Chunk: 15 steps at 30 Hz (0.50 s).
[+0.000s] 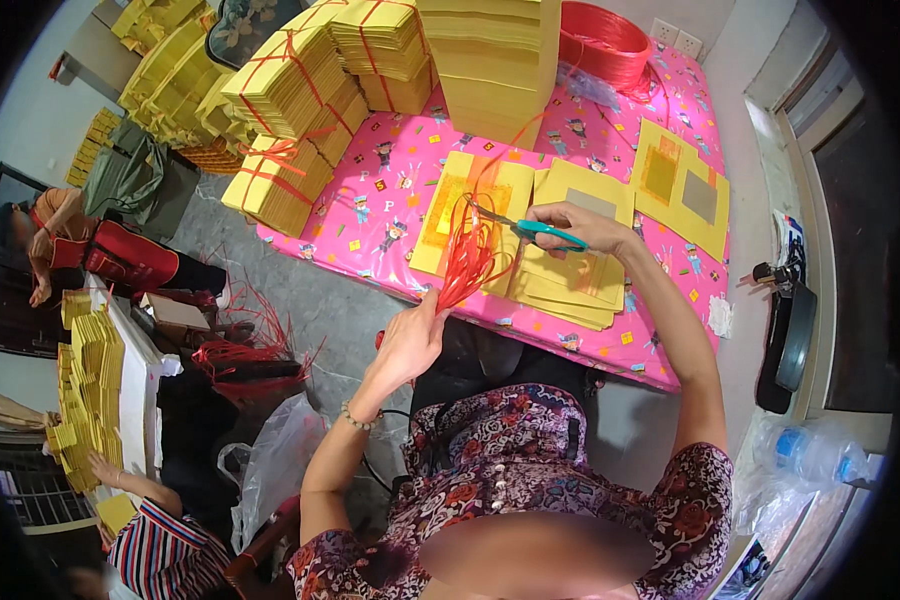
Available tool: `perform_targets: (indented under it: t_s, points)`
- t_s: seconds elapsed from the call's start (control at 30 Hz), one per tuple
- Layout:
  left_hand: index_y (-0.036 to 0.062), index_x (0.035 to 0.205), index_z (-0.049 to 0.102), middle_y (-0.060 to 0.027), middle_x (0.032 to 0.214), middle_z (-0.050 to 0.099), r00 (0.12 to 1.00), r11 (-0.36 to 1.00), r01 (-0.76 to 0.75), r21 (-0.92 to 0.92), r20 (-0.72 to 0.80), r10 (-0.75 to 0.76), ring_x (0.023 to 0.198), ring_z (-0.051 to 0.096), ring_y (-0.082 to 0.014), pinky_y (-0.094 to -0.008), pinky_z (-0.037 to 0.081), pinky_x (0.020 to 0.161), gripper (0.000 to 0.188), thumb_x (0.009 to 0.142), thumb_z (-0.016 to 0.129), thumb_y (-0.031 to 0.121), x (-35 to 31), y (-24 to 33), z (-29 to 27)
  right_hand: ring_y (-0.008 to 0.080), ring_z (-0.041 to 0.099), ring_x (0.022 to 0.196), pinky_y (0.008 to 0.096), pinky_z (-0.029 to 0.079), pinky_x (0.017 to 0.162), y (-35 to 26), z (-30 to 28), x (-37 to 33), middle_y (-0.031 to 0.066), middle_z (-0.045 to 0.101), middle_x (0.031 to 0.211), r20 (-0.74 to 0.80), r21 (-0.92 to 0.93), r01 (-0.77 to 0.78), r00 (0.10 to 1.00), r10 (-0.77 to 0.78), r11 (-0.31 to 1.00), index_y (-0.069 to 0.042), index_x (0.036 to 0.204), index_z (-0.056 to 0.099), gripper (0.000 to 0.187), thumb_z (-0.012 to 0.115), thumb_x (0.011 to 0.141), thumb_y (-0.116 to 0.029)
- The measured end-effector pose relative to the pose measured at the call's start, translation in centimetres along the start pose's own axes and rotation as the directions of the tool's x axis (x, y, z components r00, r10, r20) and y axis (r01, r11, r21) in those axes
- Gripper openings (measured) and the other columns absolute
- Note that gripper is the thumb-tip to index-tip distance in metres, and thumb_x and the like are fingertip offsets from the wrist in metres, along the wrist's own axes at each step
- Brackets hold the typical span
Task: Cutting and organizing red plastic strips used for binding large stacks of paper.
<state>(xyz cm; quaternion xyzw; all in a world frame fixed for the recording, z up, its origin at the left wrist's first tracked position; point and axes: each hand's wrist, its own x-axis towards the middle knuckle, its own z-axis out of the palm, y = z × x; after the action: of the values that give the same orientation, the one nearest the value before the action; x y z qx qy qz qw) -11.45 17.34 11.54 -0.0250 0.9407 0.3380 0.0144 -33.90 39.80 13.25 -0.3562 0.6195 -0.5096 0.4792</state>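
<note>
Red ribbon bunches up just past the left hand, which pinches its near end. Green scissors sit in the right hand's grip, blades pointing left at the ribbon's far end, above yellow paper.

The bundled long thin red plastic strips, at the centre of the frame, look shiny and smooth. The teal-handled scissors have smooth plastic grips and metal blades. The flat yellow paper sheets are matt, while the pink printed plastic cover of the table looks glossy.
</note>
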Motion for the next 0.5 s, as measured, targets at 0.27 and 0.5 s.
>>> perform_targets:
  t_s: [0.27,0.5]
  points:
    - [-0.0039,0.109,0.043,-0.0286,0.071,0.057,0.999,0.997,-0.002,-0.071,-0.053,-0.002,0.071,0.057,-0.0449,-0.0523,0.042,0.06,0.027,0.089,0.049,0.014,-0.1,-1.2,0.2,0.004,0.046,0.055,0.0182,0.037,0.049,0.6,0.5,0.4,-0.0024,0.051,0.07,-0.078,0.031,0.0,0.997,0.003,1.0,-0.004,0.092,0.056,0.04,0.066,0.083,-0.042]
    - [0.0051,0.106,0.05,0.0069,0.062,0.035,0.958,0.343,0.269,-0.9,0.214,-0.188,0.051,0.033,-0.0031,-0.0199,0.027,0.043,0.022,0.096,0.048,0.025,-0.3,-2.6,0.3,0.0018,0.049,0.056,0.014,0.035,0.048,3.2,3.2,-3.4,-0.0022,0.053,0.073,-0.205,0.277,0.214,0.966,-0.161,0.937,-0.005,0.099,0.05,0.053,0.056,0.085,-0.056]
